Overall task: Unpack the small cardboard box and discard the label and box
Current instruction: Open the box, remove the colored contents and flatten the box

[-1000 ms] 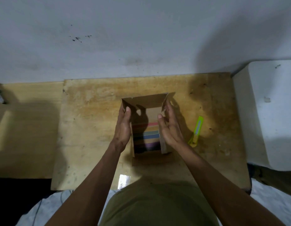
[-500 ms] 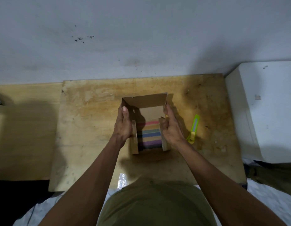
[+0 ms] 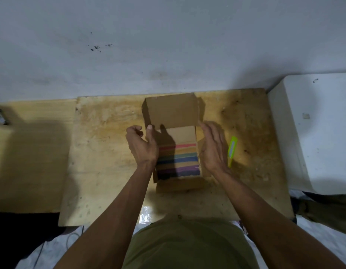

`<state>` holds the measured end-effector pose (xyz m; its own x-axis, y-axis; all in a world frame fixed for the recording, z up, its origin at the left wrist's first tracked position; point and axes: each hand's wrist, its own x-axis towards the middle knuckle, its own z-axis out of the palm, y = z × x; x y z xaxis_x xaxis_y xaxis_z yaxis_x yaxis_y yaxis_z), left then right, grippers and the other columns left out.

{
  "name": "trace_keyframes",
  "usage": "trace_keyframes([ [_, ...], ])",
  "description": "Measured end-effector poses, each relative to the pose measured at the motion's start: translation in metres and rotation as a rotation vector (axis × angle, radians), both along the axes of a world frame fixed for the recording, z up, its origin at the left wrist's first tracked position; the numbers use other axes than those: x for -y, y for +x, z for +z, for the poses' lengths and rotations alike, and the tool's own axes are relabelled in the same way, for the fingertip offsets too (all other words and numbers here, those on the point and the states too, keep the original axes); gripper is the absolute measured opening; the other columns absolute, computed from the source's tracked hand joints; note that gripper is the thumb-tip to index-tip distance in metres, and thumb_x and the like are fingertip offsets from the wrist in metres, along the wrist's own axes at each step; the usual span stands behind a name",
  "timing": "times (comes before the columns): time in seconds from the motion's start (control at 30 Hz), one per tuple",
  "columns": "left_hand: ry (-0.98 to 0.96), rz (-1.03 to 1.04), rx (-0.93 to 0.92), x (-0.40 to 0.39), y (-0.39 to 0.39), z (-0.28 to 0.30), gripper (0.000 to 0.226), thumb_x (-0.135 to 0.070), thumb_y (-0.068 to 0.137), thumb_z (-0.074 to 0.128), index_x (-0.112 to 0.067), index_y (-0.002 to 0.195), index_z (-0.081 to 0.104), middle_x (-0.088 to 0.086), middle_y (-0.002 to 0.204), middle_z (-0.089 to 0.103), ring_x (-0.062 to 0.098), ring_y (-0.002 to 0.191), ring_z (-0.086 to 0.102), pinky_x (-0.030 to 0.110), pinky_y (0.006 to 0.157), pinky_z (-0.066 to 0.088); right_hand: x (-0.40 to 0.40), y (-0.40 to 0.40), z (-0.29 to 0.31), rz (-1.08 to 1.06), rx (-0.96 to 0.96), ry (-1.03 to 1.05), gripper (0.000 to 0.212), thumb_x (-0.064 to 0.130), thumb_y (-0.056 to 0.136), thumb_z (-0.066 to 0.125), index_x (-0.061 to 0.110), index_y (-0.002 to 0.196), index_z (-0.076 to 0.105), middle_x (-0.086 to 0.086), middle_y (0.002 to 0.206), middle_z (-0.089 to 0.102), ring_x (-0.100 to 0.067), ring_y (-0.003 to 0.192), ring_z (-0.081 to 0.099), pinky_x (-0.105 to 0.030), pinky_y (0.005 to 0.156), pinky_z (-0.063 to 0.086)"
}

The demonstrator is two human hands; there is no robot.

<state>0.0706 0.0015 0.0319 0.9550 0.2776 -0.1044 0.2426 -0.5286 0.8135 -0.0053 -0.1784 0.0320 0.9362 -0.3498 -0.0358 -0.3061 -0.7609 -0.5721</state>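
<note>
From the head camera, I see the box [image 3: 175,144] sitting on the board [image 3: 102,152], open at the top, with its far flap [image 3: 171,111] standing up. My left hand [image 3: 143,147] is at the left side of the box, with the thumb by the flap's corner and the other fingers curled loosely; it holds nothing that I can see. My right hand [image 3: 213,147] is flat and open against the right wall, fingers straight, also holding nothing. Between my two hands, down inside the box, lies a stack of colored stripes [image 3: 180,160]: pink, green, blue, purple. I cannot tell what the stack is made of. Just past my right hand, on its outer side, lies a green cutter [image 3: 232,150] on the board. I think the stack still has to come out, so the job looks early. What could go wrong? The stack fills the box from wall to wall, so my fingers may not fit down beside it, and a hard pull could lift the whole box too. If I tip the box instead, the stack could slide out fast and scatter. My right wrist is near the cutter, and a bump could knock it off the board. I see no label from here, so I might forget it.
</note>
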Motion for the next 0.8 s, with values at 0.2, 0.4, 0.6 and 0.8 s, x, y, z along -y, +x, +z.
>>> trace_keyframes([
  [0.2,0.697,-0.749,-0.238,-0.008,-0.008,-0.018,0.062,-0.054,0.101,0.034,-0.033,0.156,0.013,0.001,0.166,0.002,0.034,0.152,-0.006,0.061,0.119,0.007,0.003,0.018,-0.022,0.208,-0.416,-0.150,0.082,0.012,0.088,0.052,0.029,0.155,0.008,0.011,0.164,0.003,-0.027,0.148,-0.001,-0.052,0.115,0.026],
  [0.4,0.909,-0.754,-0.374,-0.025,-0.021,-0.043,0.069,-0.057,0.100,0.030,-0.038,0.155,-0.007,0.004,0.161,-0.032,0.040,0.146,-0.029,0.070,0.115,-0.007,0.015,0.008,-0.043,0.069,-0.387,-0.074,0.059,0.027,0.097,0.045,0.026,0.151,0.021,0.000,0.158,0.024,-0.028,0.139,0.022,-0.046,0.111,0.031],
  [0.6,0.667,-0.529,-0.368,-0.031,-0.034,-0.041,0.071,-0.031,0.085,0.069,-0.034,0.144,0.028,0.015,0.145,0.022,0.042,0.128,0.034,0.056,0.093,0.050,0.014,-0.015,-0.053,-0.079,-0.190,0.209,0.043,0.015,0.098,0.050,0.016,0.141,0.048,-0.014,0.140,0.048,-0.031,0.128,0.046,-0.035,0.102,0.040],
  [0.8,0.065,-0.300,-0.427,-0.032,-0.027,-0.034,0.034,-0.056,0.087,0.061,-0.032,0.110,0.053,0.001,0.111,0.056,0.028,0.106,0.060,0.053,0.091,0.054,0.013,-0.014,-0.052,-0.179,-0.199,0.289,0.044,0.011,0.097,0.054,0.013,0.140,0.050,-0.011,0.140,0.053,-0.026,0.128,0.049,-0.020,0.097,0.033],
])
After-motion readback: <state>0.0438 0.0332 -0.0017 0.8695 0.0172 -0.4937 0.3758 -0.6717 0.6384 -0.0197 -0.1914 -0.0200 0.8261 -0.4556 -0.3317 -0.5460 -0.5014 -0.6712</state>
